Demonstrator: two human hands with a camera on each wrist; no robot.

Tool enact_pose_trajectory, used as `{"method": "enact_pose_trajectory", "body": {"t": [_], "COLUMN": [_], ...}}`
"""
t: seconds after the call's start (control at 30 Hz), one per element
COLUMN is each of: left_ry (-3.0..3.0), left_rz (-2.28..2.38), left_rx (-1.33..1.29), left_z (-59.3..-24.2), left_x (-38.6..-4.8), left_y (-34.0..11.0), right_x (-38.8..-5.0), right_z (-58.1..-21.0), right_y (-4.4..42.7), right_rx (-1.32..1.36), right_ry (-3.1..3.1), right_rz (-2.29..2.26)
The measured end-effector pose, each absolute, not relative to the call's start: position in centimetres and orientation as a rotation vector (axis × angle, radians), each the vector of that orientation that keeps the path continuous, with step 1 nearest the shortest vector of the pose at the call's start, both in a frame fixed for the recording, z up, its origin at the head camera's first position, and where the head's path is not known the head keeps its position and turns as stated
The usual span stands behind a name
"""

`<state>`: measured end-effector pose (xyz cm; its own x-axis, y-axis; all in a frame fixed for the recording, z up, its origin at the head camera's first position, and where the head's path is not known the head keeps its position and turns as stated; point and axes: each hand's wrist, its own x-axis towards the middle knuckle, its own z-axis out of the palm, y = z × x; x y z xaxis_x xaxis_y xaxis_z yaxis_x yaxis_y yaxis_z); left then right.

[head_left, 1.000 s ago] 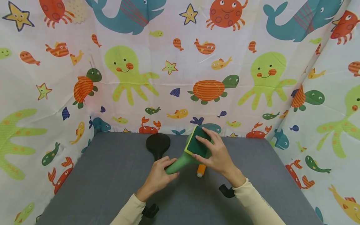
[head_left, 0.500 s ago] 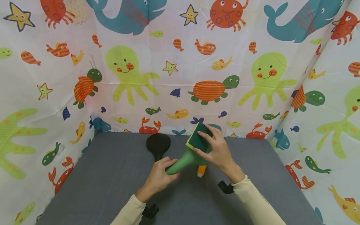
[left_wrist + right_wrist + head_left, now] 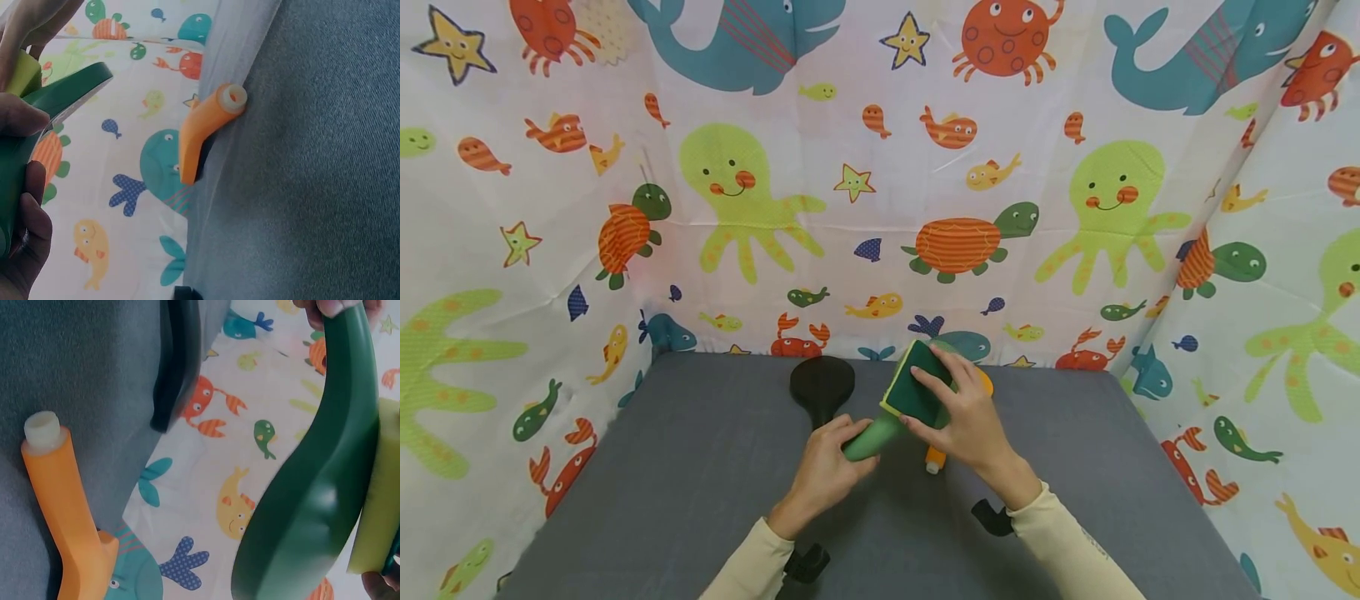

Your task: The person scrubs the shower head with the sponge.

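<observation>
In the head view my left hand (image 3: 827, 468) grips the handle of a green hand-held shower head (image 3: 872, 438), raised at a tilt above the table. My right hand (image 3: 967, 417) pinches a sponge (image 3: 917, 385), its dark green scouring side facing up. The sponge's yellow side lies against the shower head, covering most of its wide end from above. From the right wrist view, the smooth back of the green shower head (image 3: 312, 481) shows beside the yellow foam (image 3: 375, 500). The left wrist view catches the left hand's fingers (image 3: 34, 219) around the handle.
An orange shower head (image 3: 935, 460) with a whitish connector lies on the grey table (image 3: 715, 483) beneath the hands. Farther left, a black shower head (image 3: 822, 387) rests near the back edge. A patterned curtain (image 3: 880, 275) stands behind and at both sides.
My right hand first went slightly up with the sponge, then slid down and left along the green shower head toward its handle. My left hand has barely moved.
</observation>
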<state>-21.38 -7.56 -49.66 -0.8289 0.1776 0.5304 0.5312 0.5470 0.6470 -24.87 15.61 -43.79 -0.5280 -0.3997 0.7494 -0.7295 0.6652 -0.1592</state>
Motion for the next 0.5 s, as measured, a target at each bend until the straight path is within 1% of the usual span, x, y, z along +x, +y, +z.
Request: {"method": "enact_pose_trajectory", "body": {"t": [0.5], "left_ry": [-2.333], "left_rz": [-1.516], "left_rx": [-0.391], "left_z": [-49.11], "left_x": [-21.05], "left_y": [-7.01], "right_x": [-24.13], "right_z": [-44.58], "right_y": [15.47], "right_rx": [0.836], "right_ry": [-2.080], "right_rz": [0.704]}}
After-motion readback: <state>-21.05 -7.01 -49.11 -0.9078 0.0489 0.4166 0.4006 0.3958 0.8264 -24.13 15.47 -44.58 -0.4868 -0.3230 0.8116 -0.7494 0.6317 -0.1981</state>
